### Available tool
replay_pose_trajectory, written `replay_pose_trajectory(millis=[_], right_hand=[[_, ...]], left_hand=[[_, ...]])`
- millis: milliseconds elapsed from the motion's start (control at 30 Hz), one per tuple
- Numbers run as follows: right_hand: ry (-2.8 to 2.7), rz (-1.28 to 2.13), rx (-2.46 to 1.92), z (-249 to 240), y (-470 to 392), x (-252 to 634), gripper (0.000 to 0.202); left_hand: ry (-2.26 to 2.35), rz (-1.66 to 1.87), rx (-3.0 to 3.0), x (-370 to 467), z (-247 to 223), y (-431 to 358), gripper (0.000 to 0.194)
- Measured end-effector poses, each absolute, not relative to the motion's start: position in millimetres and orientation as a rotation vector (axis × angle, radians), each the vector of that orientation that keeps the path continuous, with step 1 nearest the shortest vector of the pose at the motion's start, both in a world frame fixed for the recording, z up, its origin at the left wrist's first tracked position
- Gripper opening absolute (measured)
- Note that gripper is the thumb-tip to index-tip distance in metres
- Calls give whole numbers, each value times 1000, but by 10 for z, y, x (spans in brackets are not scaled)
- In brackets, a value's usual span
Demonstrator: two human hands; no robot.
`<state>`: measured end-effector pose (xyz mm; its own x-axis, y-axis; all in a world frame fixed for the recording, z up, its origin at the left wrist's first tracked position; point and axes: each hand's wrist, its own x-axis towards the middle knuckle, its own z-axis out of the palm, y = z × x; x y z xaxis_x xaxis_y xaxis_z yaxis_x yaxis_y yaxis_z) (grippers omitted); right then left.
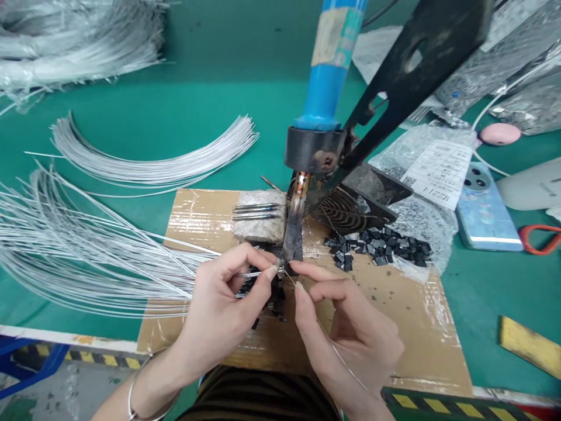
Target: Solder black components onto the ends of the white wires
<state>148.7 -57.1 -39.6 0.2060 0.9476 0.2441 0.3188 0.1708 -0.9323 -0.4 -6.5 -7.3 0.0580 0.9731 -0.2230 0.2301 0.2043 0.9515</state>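
My left hand (232,298) pinches the end of a white wire (252,273) between thumb and forefinger, with a small metal part (281,270) at its tip. Just above that tip is the flat bit of a blue-handled soldering iron (294,225), clamped in a black stand (381,99). My right hand (346,327) is closed on a thin strand of solder wire (290,277); its end reaches the metal part, and the rest trails across the palm. Whether solder is melting there is too small to tell. Small black pieces (276,301) lie beneath my left fingers, partly hidden.
Cardboard (421,327) covers the green table's front. Loose white wires (109,257) spread at left, a curved bundle (153,166) behind. Black connectors (381,245) are heaped right of the iron, near a small fan (350,204). A phone (488,204) and yellow block (530,339) lie at right.
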Motion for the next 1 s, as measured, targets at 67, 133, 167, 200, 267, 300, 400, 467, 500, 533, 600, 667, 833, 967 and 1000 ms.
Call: replay_pose_trajectory(millis=[67,133,167,200,267,300,400,467,500,533,600,667,833,967,1000], right_hand=[[-1319,715,-1362,-390,-571,1488,18],[-1321,705,-1355,-385,-569,1488,18],[-1322,701,-1355,-384,-568,1487,18],[-1320,697,-1354,-383,-565,1486,18],[-1315,687,-1346,-383,-558,1485,19],[-1312,684,-1342,-383,-555,1486,20],[-1307,681,-1335,-385,-548,1488,20],[-1309,682,-1338,-387,-549,1489,21],[-1309,679,-1339,-389,-551,1488,20],[-1311,674,-1342,-392,-553,1487,20],[-1314,663,-1340,-396,-557,1484,20],[-1317,655,-1338,-399,-558,1480,20],[-1326,635,-1331,-400,-555,1473,20],[-1375,567,-1333,-388,-538,1465,20],[-1388,543,-1330,-381,-533,1462,20]], left_hand=[[1399,870,1244,-3,-71,-71,10],[1401,866,1250,-1,-60,-71,10],[1402,867,1253,1,-53,-68,10],[1403,870,1254,2,-47,-63,10],[1405,882,1252,3,-39,-48,11],[1405,887,1253,3,-38,-40,11],[1410,895,1255,2,-42,-26,11],[1410,890,1247,2,-43,-27,12],[1406,893,1242,2,-42,-29,12],[1401,896,1239,2,-41,-32,13],[1397,900,1236,1,-38,-38,12],[1399,900,1242,-1,-38,-44,12],[1414,877,1260,-5,-36,-54,12],[1415,883,1258,8,-16,-50,10],[1416,888,1252,11,-11,-47,10]])
